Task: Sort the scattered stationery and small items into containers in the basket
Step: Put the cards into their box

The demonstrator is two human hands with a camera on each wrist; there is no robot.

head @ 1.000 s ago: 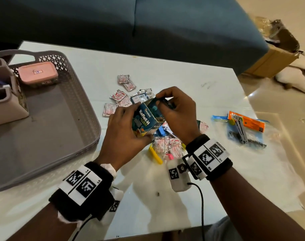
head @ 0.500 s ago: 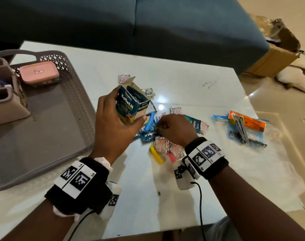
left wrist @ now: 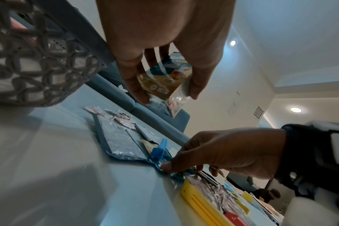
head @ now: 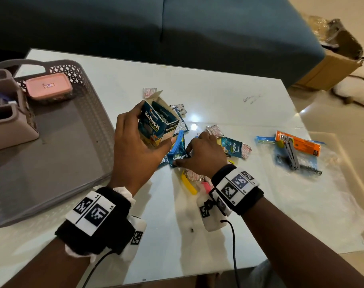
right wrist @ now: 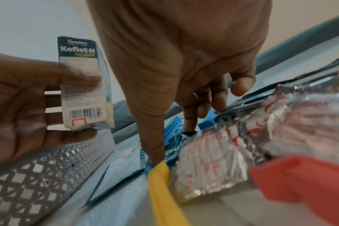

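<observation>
Head view: left hand (head: 135, 150) grips the opened box (head: 158, 123) right of the basket (head: 89, 129); right hand (head: 204, 156) pinches a sachet (head: 178, 157) below the box.

Teal cardboard Koflet-H box (head: 157, 123), top flap open, held upright above table, just right of grey lattice plastic basket (head: 89, 129). Teal foil Koflet sachet (head: 178, 156) flat on table w/ silver-red foil sachets (head: 214, 129), blue clip (head: 178, 142), yellow clip (head: 188, 183) in loose pile nearby. Pink lidded box (head: 48, 86) in basket's far corner, beside taupe organiser (head: 13, 125).
</observation>
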